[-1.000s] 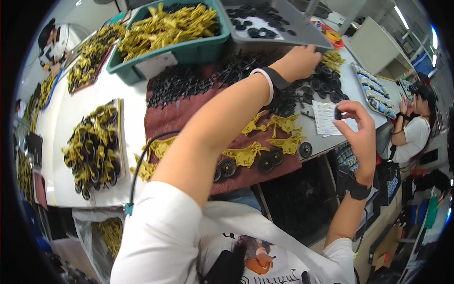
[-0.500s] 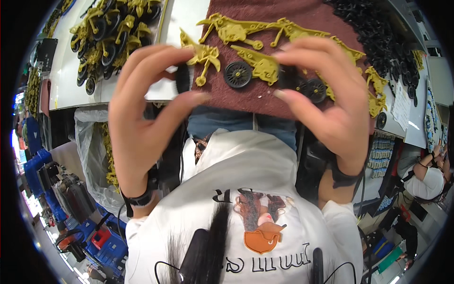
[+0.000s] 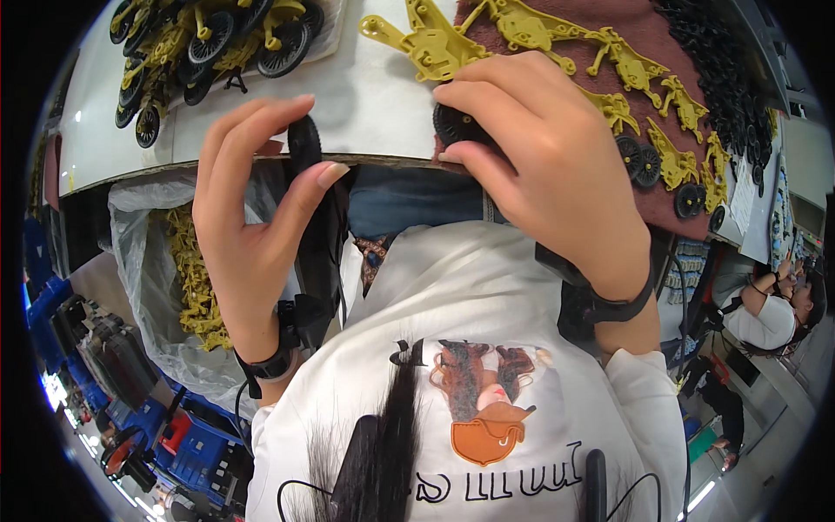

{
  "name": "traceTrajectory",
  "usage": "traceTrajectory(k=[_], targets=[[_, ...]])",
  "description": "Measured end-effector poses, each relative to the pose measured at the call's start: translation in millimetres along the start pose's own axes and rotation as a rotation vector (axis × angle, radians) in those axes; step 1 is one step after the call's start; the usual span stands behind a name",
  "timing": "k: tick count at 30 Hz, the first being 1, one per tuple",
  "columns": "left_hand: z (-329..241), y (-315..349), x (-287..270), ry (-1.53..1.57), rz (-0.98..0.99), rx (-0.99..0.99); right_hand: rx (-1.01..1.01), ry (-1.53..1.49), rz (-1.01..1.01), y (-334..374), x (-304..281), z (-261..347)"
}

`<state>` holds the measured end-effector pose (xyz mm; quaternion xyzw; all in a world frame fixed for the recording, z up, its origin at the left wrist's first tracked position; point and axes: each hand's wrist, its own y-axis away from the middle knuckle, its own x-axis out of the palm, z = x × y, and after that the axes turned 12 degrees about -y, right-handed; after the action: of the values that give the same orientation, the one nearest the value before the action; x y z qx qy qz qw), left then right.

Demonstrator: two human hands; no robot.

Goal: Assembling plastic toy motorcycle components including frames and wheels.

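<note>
My left hand (image 3: 252, 200) pinches a black toy wheel (image 3: 303, 143) between thumb and fingers, edge-on at the table's front edge. To its right, my right hand (image 3: 539, 143) has its thumb and fingers closed around another black wheel (image 3: 452, 126) by the left edge of the brown-red cloth. A yellow plastic vehicle frame (image 3: 426, 43) lies just beyond the right fingertips, partly covered by them. Whether the right fingers touch this frame is unclear. The right hand also hides part of the cloth beneath it.
Yellow frames (image 3: 628, 61) and loose black wheels (image 3: 644, 163) are spread over the cloth (image 3: 600, 22). Assembled yellow pieces with wheels (image 3: 209, 43) are heaped at far left. Black parts (image 3: 722, 70) are piled at far right. A plastic bag (image 3: 139, 252) of yellow parts hangs below left.
The view has shifted left. My right hand has moved left over the cloth toward its left edge. My left hand still holds its wheel, now off the cloth to the left.
</note>
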<state>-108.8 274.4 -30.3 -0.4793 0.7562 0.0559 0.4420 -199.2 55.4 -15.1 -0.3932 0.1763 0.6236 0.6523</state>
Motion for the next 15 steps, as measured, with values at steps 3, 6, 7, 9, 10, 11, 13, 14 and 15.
traceTrajectory(k=[3,6,7,9,10,11,13,14,15], targets=[[3,-4,2,-0.030,-0.016,0.050,-0.010,0.061,0.030,-1,-5,5],[4,-9,4,-0.008,-0.007,0.106,-0.034,0.078,0.094,-2,-16,5],[4,-11,5,-0.023,-0.007,0.138,-0.042,0.074,0.132,0,-20,4],[3,-13,8,-0.037,-0.004,0.171,-0.047,0.054,0.136,2,-21,2],[1,-14,11,-0.049,-0.011,0.180,-0.047,0.046,0.142,3,-22,1],[0,-15,13,-0.062,-0.016,0.190,-0.046,0.037,0.148,3,-22,0],[-1,-17,18,-0.098,-0.021,0.181,-0.046,0.020,0.145,3,-22,-2],[-1,-19,20,-0.132,-0.027,0.173,-0.046,0.005,0.141,3,-22,-4],[-1,-20,22,-0.136,-0.023,0.174,-0.046,0.000,0.138,3,-22,-5]])
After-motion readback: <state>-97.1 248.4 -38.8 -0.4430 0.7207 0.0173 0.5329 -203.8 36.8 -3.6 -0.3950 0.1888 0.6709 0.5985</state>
